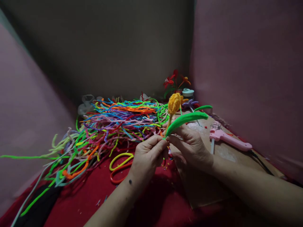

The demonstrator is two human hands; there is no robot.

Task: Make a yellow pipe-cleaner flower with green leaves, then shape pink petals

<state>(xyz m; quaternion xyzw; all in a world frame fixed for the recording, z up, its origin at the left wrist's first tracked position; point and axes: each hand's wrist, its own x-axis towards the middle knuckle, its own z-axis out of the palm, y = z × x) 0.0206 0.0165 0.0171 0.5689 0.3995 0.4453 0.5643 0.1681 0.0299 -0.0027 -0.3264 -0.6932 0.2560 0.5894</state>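
Observation:
Close together in the middle of the head view, my left hand [150,154] and my right hand [193,148] are both closed in a pinch. Between their fingertips is the base of a long green pipe-cleaner leaf [187,119], which curves out to the right above my right hand. A yellow pipe-cleaner flower [174,103] rises upright from the same spot, its thin stem [169,123] running down to the fingers. My left thumb and forefinger press on the leaf's base. The fingers hide where stem and leaf meet, and which hand grips the stem is hard to see.
A heap of multicoloured pipe cleaners [123,119] spreads to the left. Yellow and orange-red loops [120,167], like scissor handles, lie beside my left wrist. On cardboard [196,186] at right rests a pink glue gun [229,140]. Finished red flowers [169,81] stand behind.

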